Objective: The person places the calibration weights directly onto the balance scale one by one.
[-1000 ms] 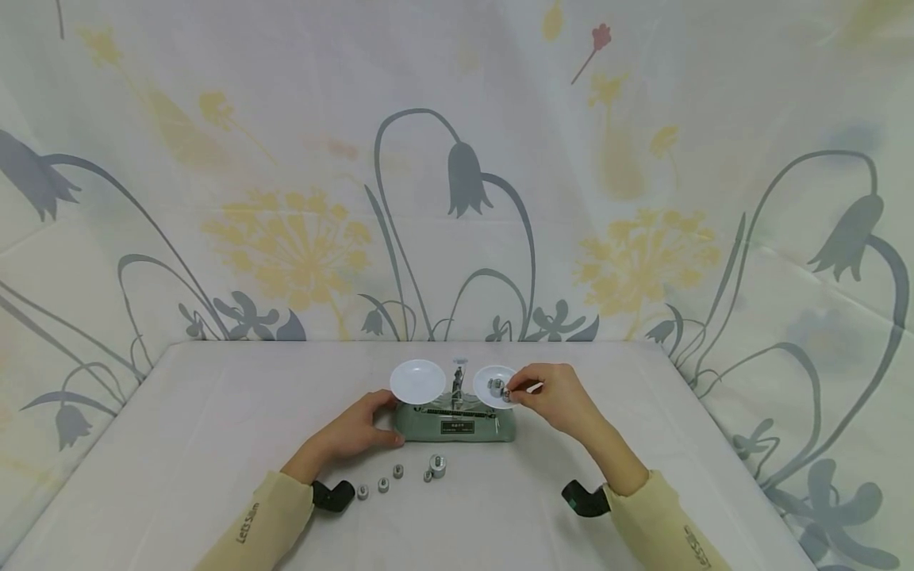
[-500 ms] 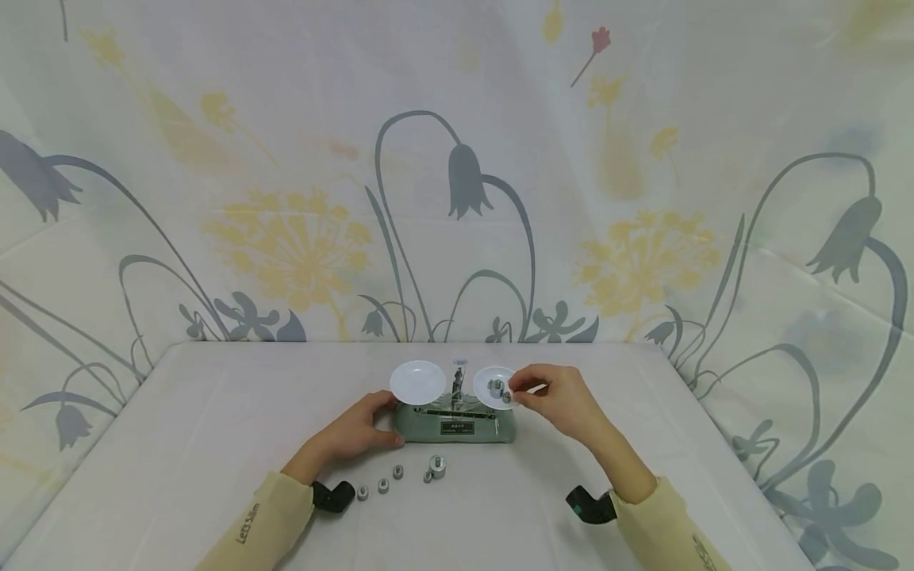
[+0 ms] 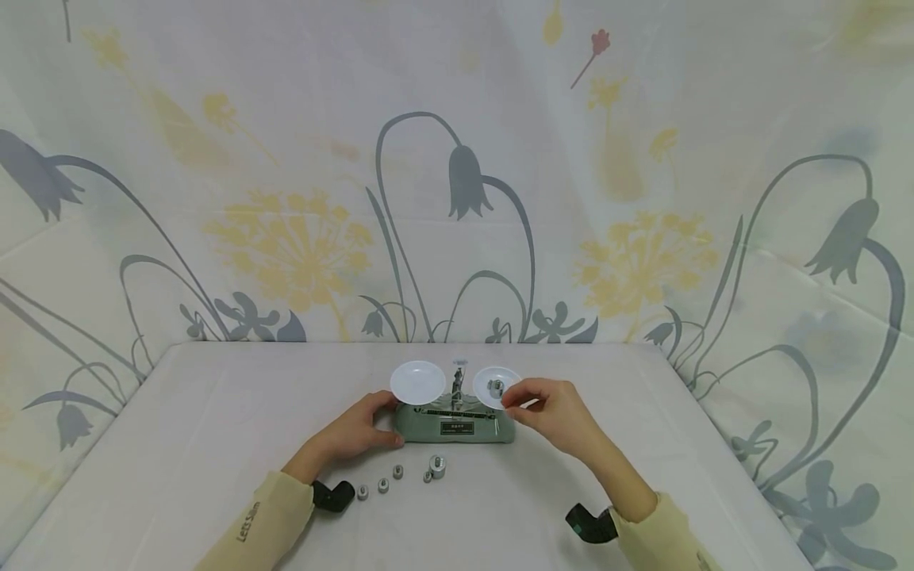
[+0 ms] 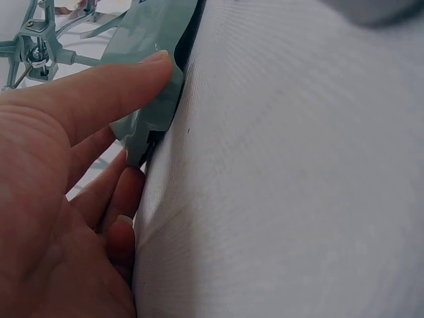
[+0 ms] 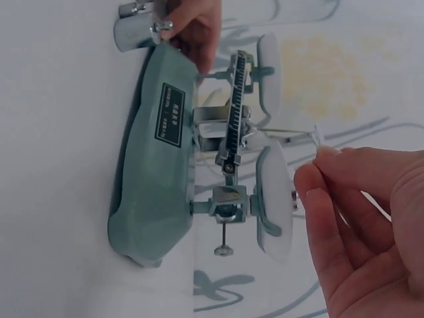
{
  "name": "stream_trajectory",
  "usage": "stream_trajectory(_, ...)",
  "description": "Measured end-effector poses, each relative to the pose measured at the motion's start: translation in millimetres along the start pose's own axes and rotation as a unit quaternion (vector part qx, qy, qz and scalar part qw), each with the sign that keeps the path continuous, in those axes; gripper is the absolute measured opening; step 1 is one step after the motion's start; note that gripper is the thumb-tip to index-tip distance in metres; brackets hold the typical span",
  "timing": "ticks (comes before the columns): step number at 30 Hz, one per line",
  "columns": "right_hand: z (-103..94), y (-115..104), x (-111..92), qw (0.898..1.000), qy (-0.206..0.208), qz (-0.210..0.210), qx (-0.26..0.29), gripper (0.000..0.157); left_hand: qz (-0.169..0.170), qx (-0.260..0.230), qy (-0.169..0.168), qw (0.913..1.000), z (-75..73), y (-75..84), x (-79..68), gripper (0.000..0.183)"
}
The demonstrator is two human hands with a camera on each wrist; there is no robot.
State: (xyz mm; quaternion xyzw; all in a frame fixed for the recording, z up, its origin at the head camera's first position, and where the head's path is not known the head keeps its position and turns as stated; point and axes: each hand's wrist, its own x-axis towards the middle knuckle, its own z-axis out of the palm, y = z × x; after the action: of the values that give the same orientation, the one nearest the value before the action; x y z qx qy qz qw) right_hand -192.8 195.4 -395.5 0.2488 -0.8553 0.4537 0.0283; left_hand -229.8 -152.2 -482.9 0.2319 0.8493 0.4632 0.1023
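Observation:
A green balance scale carries a left white pan and a right white pan. My left hand grips the left end of its base; in the left wrist view the thumb lies over the green edge, fingers behind it. My right hand has its thumb and forefinger bent together at the right pan's near rim. Beside them on that pan stands a metal weight. In the right wrist view a bit of metal shows behind the fingertips, which hide whether they pinch a weight.
On the white tabletop before the scale stand a larger cylindrical weight, a small weight close beside it, and several more small weights in a slanting row toward the left sleeve. A flower-patterned cloth hangs behind.
My right hand drew slightly back from the small weight on the right pan, then came forward and left over it, covering it in the head view. My left hand has kept still.

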Motion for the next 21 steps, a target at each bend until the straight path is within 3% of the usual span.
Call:
stream_trajectory(13,22.8,9,-11,0.999,-0.008,-0.032,0.035,0.012,-0.008,0.001,0.002,1.0000,-0.1,0.4,0.3,0.061)
stream_trajectory(21,44.6,14,-14,0.998,-0.039,-0.041,0.037,0.011,-0.004,-0.001,0.000,1.0000,-0.5,1.5,-0.1,0.061)
